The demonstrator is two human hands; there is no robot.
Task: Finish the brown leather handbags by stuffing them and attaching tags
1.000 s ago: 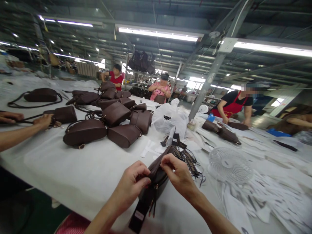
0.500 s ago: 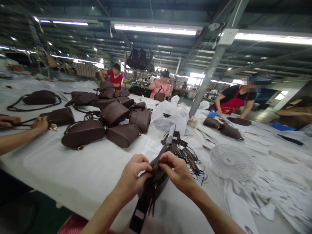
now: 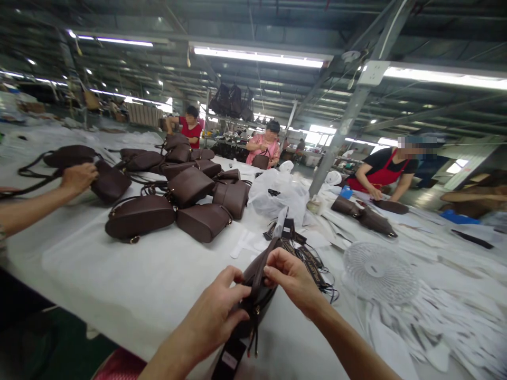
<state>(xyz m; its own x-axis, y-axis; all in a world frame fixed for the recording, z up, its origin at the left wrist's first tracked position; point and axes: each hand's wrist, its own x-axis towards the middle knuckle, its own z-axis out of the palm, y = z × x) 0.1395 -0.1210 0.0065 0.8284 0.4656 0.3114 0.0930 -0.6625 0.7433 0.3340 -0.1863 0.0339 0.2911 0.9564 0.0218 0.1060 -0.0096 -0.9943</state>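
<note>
A dark brown bag [image 3: 259, 282] stands at the table's front edge between my two hands, its zipped top facing up. My left hand [image 3: 222, 303] is at the bag's near left side, thumb and fingers apart, with fingertips touching the leather. With thumb and forefinger my right hand [image 3: 291, 274] pinches the bag's top edge on the right. A black tag [image 3: 229, 359] with a small white label hangs from the bag toward me, beside a thin dark cord pull. Just beyond the bag lie several black tags [image 3: 311, 264] with gold lettering and loose cords.
Several brown bags [image 3: 190, 187] are piled at left centre. Another person's hand [image 3: 79, 177] handles a bag at the left. A clear plastic bag [image 3: 277, 192], a post [image 3: 340, 126], a round fan [image 3: 380, 272] and white scraps [image 3: 455, 316] lie beyond and right.
My left thumb and fingers have spread from their pinch on the bag's top, and the hand sits slightly lower. At the left, the other person's hand and bag have shifted. The view has tilted slightly.
</note>
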